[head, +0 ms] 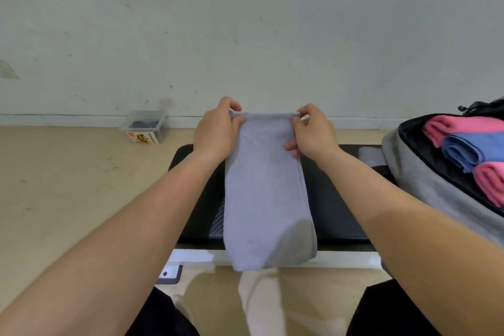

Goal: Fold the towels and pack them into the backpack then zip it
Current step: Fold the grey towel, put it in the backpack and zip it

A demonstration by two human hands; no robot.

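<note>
1. A person's two bare forearms reach forward from the bottom of the view over a black rectangular mat [335,213], which lies on a white table [349,258].
2. The left hand [218,131] pinches the top left corner of a pale grey terry towel [268,188], with the fingers curled over the upper edge.
3. The right hand [313,133] pinches the top right corner of the same towel between thumb and forefinger.
4. The towel is a long narrow strip, folded lengthwise. It is held up in the middle of the view and hangs over the mat, and its lower end drops past the table's near edge.
5. A grey fabric backpack [425,180] with a black lining lies open at the right, over the mat's right end.
6. Three towels sit side by side inside the backpack: a pink folded towel [447,128] farthest away, a blue folded towel [463,150] in the middle, and a second pink folded towel [491,180] nearest.
7. A clear plastic box [146,127] with dark contents and a yellow label stands on the beige floor [68,185], against the white wall [245,22].
</note>
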